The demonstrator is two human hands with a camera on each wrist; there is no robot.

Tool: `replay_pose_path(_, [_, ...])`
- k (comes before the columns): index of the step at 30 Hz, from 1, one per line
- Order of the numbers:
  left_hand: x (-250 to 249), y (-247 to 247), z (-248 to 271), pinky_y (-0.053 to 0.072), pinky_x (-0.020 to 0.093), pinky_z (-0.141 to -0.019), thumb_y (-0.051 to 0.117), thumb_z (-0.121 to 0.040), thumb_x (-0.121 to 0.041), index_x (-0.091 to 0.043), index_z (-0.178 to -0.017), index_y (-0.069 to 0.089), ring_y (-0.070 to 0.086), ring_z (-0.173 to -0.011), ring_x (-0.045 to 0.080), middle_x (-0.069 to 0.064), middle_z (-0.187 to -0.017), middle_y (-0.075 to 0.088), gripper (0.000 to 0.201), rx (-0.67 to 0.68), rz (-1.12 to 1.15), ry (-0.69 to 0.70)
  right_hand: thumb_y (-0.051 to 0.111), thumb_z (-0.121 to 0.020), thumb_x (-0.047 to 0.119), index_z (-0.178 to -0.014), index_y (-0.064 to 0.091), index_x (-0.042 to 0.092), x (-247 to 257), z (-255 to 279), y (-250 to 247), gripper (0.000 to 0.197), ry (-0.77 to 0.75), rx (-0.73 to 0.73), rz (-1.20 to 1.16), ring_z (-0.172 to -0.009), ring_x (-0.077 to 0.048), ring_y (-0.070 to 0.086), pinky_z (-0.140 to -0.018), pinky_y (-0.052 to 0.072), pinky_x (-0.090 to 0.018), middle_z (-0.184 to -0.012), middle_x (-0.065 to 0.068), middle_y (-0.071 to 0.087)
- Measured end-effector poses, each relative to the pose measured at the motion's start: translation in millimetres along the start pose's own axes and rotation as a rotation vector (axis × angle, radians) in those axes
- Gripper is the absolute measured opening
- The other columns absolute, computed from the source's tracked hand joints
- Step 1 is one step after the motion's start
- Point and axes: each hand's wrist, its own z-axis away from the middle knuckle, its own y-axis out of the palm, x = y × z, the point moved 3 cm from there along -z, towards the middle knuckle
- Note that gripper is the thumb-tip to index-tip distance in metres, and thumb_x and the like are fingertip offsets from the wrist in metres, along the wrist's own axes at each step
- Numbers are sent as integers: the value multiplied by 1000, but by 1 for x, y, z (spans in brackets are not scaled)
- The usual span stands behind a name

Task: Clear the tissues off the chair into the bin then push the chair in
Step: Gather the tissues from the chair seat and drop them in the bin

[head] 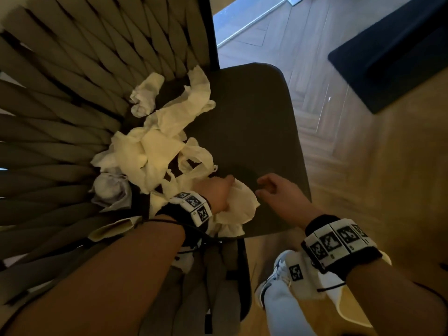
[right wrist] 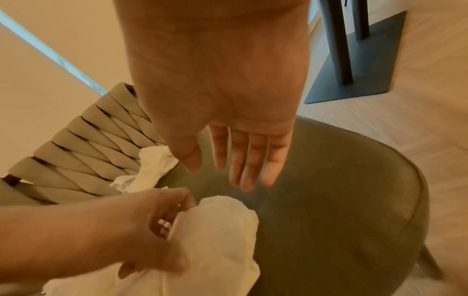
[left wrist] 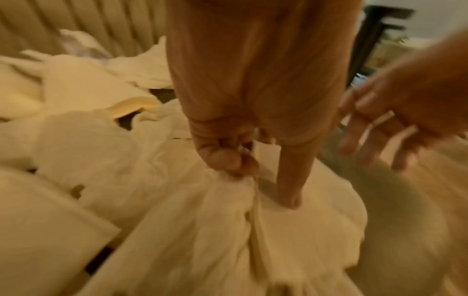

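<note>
Several crumpled white tissues (head: 155,146) lie heaped on the left side of the dark chair seat (head: 254,132), against the woven olive backrest (head: 72,81). My left hand (head: 218,192) grips one tissue (head: 240,202) at the seat's near edge; the left wrist view shows my left hand (left wrist: 240,160) bunching this tissue (left wrist: 215,230), and the right wrist view shows the same grasp (right wrist: 162,220) on the tissue (right wrist: 215,230). My right hand (head: 274,190) hovers over bare seat just to the right, fingers straight and holding nothing (right wrist: 240,160). No bin is in view.
Herringbone wood floor (head: 363,166) lies to the right of the chair. A dark flat table base (head: 392,52) with legs (right wrist: 339,40) stands at the far right. My white shoe (head: 274,275) is on the floor below the seat's near edge.
</note>
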Motion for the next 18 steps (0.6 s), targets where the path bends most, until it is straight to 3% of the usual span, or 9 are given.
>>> replay_pose_path(2, [6,-13,7,48,36,-91,66,-84,-23,-19,-122,53,59,-109,22,4,-118,62,40,25,196,51,68,-81,37,-135,42,29,6,-2,2,61,-23,-5,-84,-109,-7,51,-87,43,-22,-124,11,49])
replay_pose_path(4, [7,-27,17,46,27,-76,66,-85,-24,-30,-97,59,61,-93,14,-7,-97,64,15,-11,350,141,76,-72,37,-138,37,34,16,-6,6,77,-52,94,-218,-117,-9,49,-96,46,-29,-130,12,45])
replay_pose_path(6, [5,-45,26,39,19,-65,65,-86,-23,-37,-78,53,56,-78,4,-13,-81,57,21,-64,433,210,79,-71,27,-134,44,31,28,-9,7,72,-79,213,-304,-111,-9,56,-93,51,-29,-124,10,54])
replay_pose_path(8, [6,-62,30,37,16,-64,63,-87,-19,-31,-78,54,54,-76,-2,-13,-82,56,18,-108,502,228,77,-73,19,-122,54,28,39,-13,2,55,-122,225,-334,-99,-6,63,-82,54,-24,-109,7,63])
replay_pose_path(12, [0,-89,33,46,22,-75,65,-85,-15,-23,-88,59,60,-89,4,-9,-93,62,10,-173,647,298,72,-77,10,-99,63,29,58,-17,-12,30,-183,192,-420,-87,-6,68,-73,55,-20,-96,5,69])
replay_pose_path(15, [-4,-103,34,52,25,-82,64,-84,-6,-19,-95,60,61,-98,10,-3,-102,63,17,-260,748,343,71,-79,13,-95,64,27,68,-19,-15,23,-213,155,-438,-87,-6,69,-74,56,-22,-96,3,70])
replay_pose_path(18, [5,-111,31,56,24,-82,59,-86,-3,-17,-97,60,63,-97,11,-1,-101,64,18,-398,914,302,71,-80,21,-100,63,25,74,-18,-13,22,-214,89,-420,-88,-8,68,-70,56,-22,-98,3,69])
